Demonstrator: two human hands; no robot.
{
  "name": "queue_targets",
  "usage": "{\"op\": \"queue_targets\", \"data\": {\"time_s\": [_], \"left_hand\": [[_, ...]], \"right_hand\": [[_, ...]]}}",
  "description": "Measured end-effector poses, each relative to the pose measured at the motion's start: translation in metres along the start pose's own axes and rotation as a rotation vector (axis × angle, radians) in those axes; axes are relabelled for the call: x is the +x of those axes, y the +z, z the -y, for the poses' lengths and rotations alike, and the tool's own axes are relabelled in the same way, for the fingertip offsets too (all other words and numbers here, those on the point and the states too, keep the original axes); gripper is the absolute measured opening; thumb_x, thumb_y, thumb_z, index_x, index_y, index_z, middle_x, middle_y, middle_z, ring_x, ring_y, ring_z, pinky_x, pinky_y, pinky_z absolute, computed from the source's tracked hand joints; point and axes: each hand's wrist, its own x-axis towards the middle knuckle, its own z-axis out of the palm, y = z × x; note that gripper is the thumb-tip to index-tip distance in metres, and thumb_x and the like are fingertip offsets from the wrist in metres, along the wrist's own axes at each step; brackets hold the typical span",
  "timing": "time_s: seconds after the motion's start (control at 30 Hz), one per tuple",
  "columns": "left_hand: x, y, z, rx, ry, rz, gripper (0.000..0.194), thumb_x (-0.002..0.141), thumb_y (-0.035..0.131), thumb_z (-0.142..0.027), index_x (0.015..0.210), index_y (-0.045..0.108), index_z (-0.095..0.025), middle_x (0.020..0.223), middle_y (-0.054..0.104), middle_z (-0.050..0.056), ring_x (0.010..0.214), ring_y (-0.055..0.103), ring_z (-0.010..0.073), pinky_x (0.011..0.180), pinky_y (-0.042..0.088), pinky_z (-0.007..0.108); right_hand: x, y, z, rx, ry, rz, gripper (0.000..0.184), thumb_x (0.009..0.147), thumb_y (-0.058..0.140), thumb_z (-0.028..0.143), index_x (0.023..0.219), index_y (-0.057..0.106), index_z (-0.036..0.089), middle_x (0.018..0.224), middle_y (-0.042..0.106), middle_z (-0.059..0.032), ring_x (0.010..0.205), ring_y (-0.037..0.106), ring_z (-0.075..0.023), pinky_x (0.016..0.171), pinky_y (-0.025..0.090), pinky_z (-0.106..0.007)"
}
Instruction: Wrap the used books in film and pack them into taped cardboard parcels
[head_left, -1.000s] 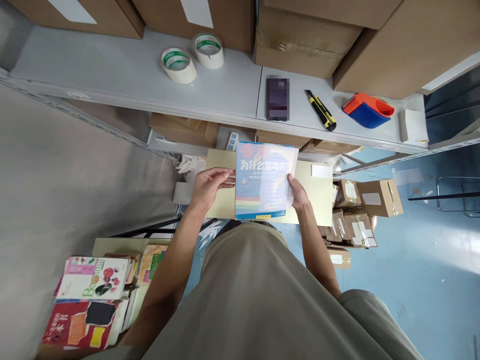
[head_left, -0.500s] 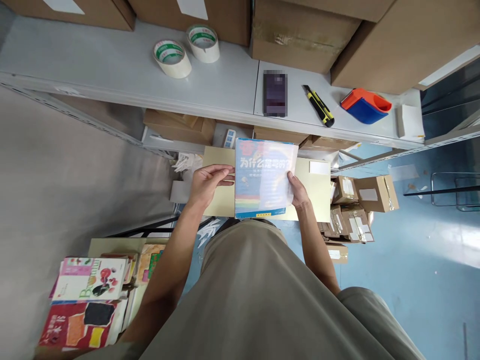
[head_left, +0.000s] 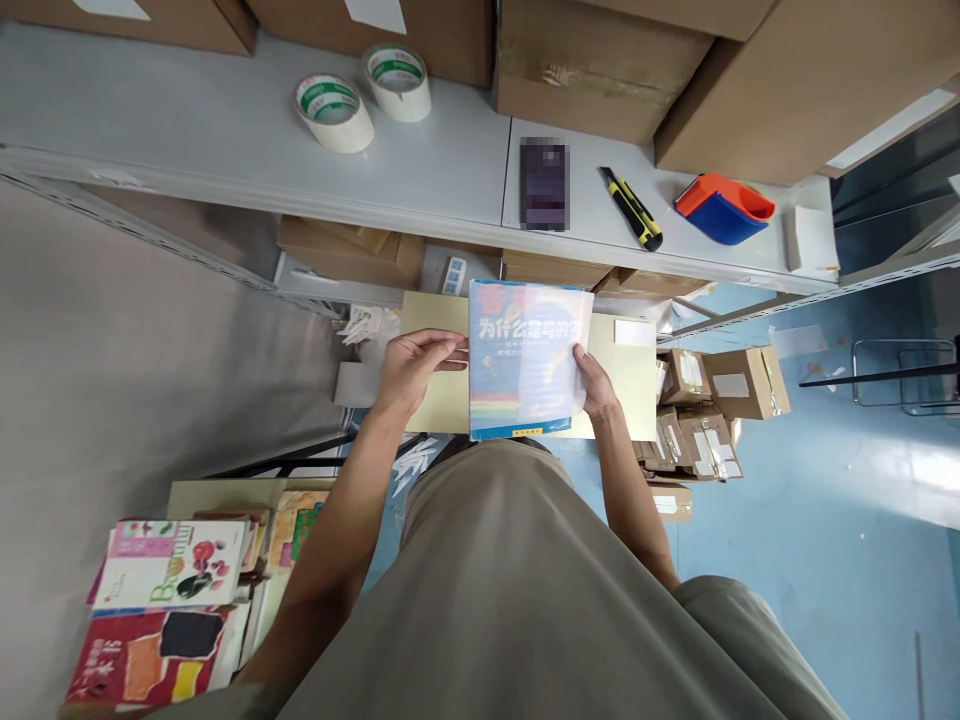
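Note:
A blue picture book with white Chinese characters and a rainbow band is held up in front of my waist. A pale, see-through layer covers the right part of its cover. My right hand grips the right edge, thumb on the front and fingers hidden behind. At the left edge, my left hand has its thumb and fingers pinched together, fingertips at the book's side. Below the book lies a cream board with a white label near its right end.
On the grey shelf are two tape rolls, a blurred dark rectangle, a yellow-black utility knife and an orange-blue tool. Cardboard boxes line the back. More books lie lower left; small cartons stack right.
The book tilts slightly, and light on its cover has shifted. Both hands keep their places; the shelf and surroundings have slid a little left in view.

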Motion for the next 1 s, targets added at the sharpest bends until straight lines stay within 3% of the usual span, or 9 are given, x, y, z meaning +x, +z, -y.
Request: {"op": "queue_targets", "data": {"time_s": [0.3, 0.57, 1.0], "left_hand": [[-0.0017, -0.0002, -0.0011, 0.013, 0.01, 0.019, 0.042, 0.07, 0.092, -0.05, 0.095, 0.084, -0.016, 0.1, 0.087, 0.013, 0.093, 0.086, 0.034, 0.079, 0.074, 0.048], [-0.0029, -0.0018, 0.0013, 0.034, 0.023, 0.036, 0.047, 0.075, 0.092, -0.053, 0.102, 0.088, -0.016, 0.097, 0.088, 0.013, 0.076, 0.085, 0.0285, 0.073, 0.074, 0.043], [-0.008, 0.0015, -0.0056, 0.066, 0.061, 0.017, 0.061, 0.072, 0.094, -0.072, 0.089, 0.082, -0.015, 0.085, 0.085, 0.012, 0.066, 0.082, 0.0254, 0.06, 0.067, 0.034]], "right_hand": [[-0.0012, -0.0033, 0.0002, -0.023, -0.005, 0.011, 0.065, 0.071, 0.097, 0.079, 0.104, 0.079, 0.026, 0.11, 0.089, -0.0099, 0.136, 0.078, -0.0389, 0.11, 0.07, -0.052], [-0.0006, -0.0066, -0.0037, -0.01, -0.011, 0.018, 0.066, 0.071, 0.097, 0.08, 0.105, 0.08, 0.026, 0.111, 0.089, -0.0094, 0.137, 0.078, -0.0382, 0.112, 0.07, -0.052], [-0.0041, -0.0018, -0.0039, 0.033, -0.011, 0.03, 0.069, 0.065, 0.102, 0.079, 0.102, 0.081, 0.025, 0.107, 0.09, -0.008, 0.133, 0.08, -0.0384, 0.112, 0.069, -0.048]]}}
